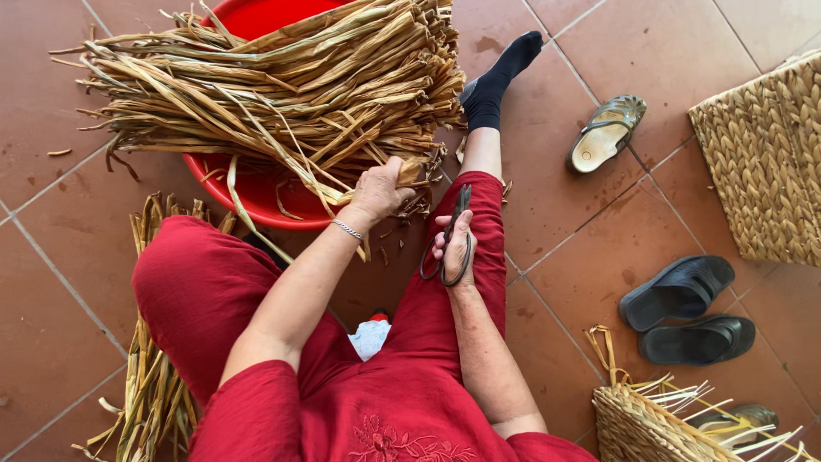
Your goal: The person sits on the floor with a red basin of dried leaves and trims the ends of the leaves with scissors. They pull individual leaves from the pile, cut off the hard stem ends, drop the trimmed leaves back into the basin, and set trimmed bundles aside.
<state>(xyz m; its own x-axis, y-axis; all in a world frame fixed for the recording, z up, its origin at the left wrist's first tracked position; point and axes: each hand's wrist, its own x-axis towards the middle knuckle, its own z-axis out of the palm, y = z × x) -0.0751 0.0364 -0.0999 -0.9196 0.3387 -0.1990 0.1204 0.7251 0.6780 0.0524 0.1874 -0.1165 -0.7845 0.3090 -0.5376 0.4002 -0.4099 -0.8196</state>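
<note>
Down from the head camera, the person sits on the tiled floor with legs spread, and that spread seems to make room for the red basin set between the knees, close enough to reach without leaning. Across the basin lies a thick bundle of dried stalks, its cut ends turned toward the person, so single pieces can be drawn off the near edge. The left hand is closed around the ends of a few stalks at the bundle's lower right corner, wrist bent upward, a thin bracelet showing; the grip looks like a pinch that gathers rather than lifts. The right hand rests on the right thigh, fingers through the loops of a pair of dark scissors, blades pointing up toward the stalks and apparently shut, parked just beside the left hand. More dried stalks lie under and beside the left leg, apart from the basin, perhaps a separate lot. Short scraps dot the floor near the basin's rim. To the right, well apart, sit a woven basket, a single sandal, a pair of dark slippers and, at the lower edge, an unfinished woven piece with loose strands sticking out
</note>
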